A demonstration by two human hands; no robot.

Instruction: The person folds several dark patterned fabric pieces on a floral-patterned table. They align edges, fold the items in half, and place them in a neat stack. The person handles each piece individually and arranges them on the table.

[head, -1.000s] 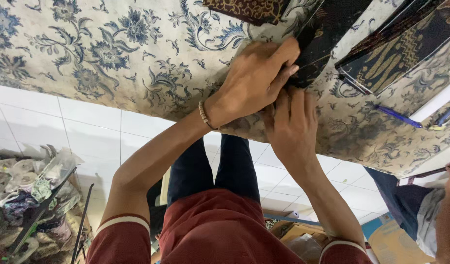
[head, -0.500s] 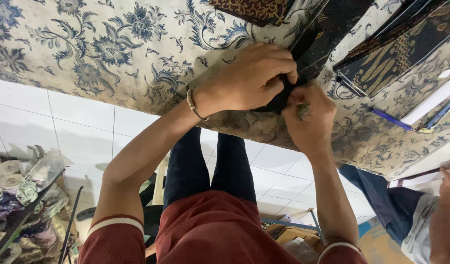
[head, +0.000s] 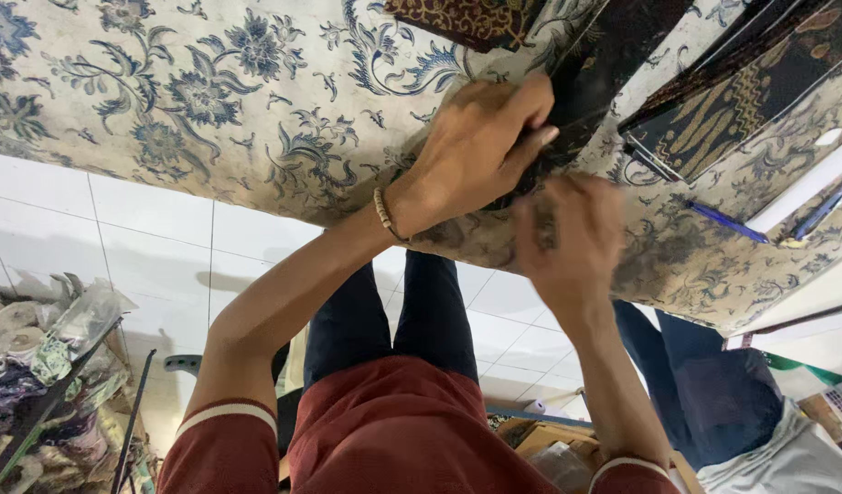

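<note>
Head view: left grip (head: pixel 480 146) clamped on dark cloth (head: pixel 585 82); right grip (head: pixel 567 242) blurred, cannot tell; folding looks unfinished.

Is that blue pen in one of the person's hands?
No. The blue pen lies alone on the floral tablecloth, apart from the right hand and the left hand.

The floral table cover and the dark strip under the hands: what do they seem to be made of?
Floral table cover: looks like woven printed cloth, matte; it drapes over the edge. Dark strip: probably patterned fabric, matte, folding under the left hand. The right hand is blurred.
</note>
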